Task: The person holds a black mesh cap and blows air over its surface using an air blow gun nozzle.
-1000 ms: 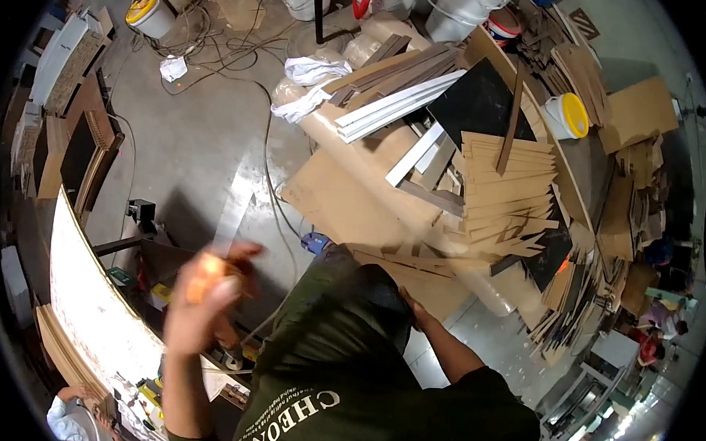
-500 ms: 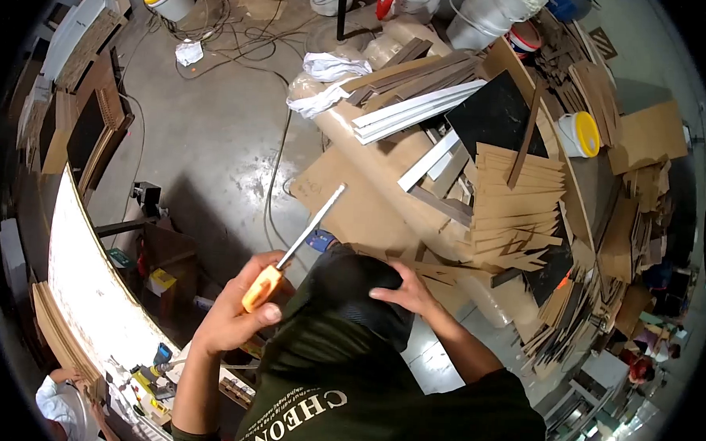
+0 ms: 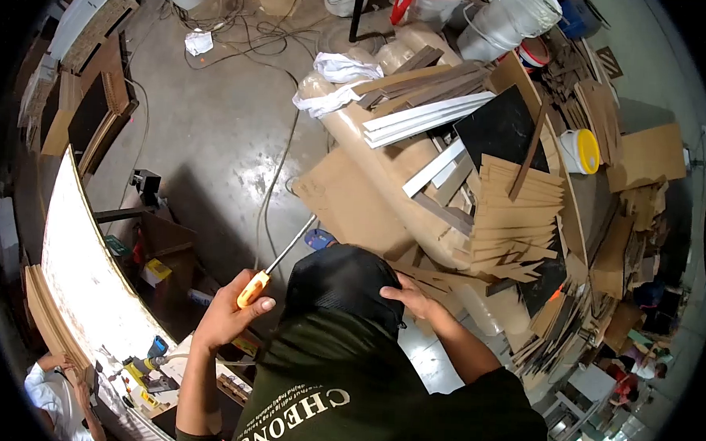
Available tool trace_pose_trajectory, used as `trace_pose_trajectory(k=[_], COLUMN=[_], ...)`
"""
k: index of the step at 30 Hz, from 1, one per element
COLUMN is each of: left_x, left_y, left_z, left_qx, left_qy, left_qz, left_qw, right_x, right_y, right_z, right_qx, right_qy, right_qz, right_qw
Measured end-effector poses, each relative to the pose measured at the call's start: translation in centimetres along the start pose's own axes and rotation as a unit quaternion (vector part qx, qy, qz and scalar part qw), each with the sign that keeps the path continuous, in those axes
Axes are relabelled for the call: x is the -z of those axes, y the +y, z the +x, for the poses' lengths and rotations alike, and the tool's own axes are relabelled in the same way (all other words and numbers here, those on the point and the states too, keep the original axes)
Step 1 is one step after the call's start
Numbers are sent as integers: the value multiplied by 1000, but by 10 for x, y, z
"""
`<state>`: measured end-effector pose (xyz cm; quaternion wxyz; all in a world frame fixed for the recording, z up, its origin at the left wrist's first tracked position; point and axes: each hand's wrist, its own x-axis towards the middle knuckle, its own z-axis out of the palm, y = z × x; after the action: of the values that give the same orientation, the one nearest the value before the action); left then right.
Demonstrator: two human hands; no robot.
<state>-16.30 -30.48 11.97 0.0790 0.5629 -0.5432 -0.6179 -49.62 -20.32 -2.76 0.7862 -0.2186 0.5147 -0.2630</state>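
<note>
My left hand (image 3: 235,310) is closed around the orange handle of a screwdriver (image 3: 289,244), whose long metal shaft points up and away to the right. The shaft's tip is above the floor near my foot in a blue sandal (image 3: 318,239). My right hand (image 3: 414,296) lies against the side of my bent leg in dark cloth (image 3: 339,279). Its thumb is on the cloth and apart from the forefinger; the other fingers are partly hidden. No object shows in it.
A brightly lit white panel (image 3: 84,248) stands at left, with a yellow-green power drill (image 3: 143,369) near its lower end. A heap of wood and cardboard strips (image 3: 519,212) lies at right. Cables (image 3: 272,177) cross the floor. Another person (image 3: 58,397) works at lower left.
My left hand and the screwdriver have shifted slightly left, and the shaft's tip sits lower. My right hand stays at my leg. The view has tilted a little.
</note>
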Motion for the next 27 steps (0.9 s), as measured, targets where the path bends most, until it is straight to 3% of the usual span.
trace_pose_trajectory(k=[1, 2, 5, 8, 13, 16, 17, 24, 27], left_x=[-1, -1, 2, 5, 4, 1, 1, 2, 2], left_y=[-3, -1, 20, 53, 60, 54, 43, 45, 45], left_z=[1, 2, 3, 6, 4, -5, -9, -26, -26], left_qx=[6, 5, -38, -127, -124, -27, -36, -2, 6], left_qy=[-12, -16, -24, 13, 2, -80, -91, -130, -130], left_qz=[20, 19, 61, 214, 367, 433, 445, 433, 436], left_qw=[1000, 1000, 997, 968, 922, 898, 890, 892, 890], right_x=[-13, -12, -21, -26, -41, -50, -51, -54, -48], right_y=[-14, 1, -10, -17, -48, -61, -62, -60, -45], right_z=[-7, 0, -3, -10, -35, -42, -43, -48, -41], right_qx=[23, 47, 86, 166, 171, 163, 166, 178, 209], right_qy=[-33, 16, 39, 22, 49, 78, 91, 115, 84], right_qz=[2, -18, -85, -77, -218, -285, -303, -276, -155], right_qw=[999, 999, 992, 983, 959, 941, 934, 938, 962])
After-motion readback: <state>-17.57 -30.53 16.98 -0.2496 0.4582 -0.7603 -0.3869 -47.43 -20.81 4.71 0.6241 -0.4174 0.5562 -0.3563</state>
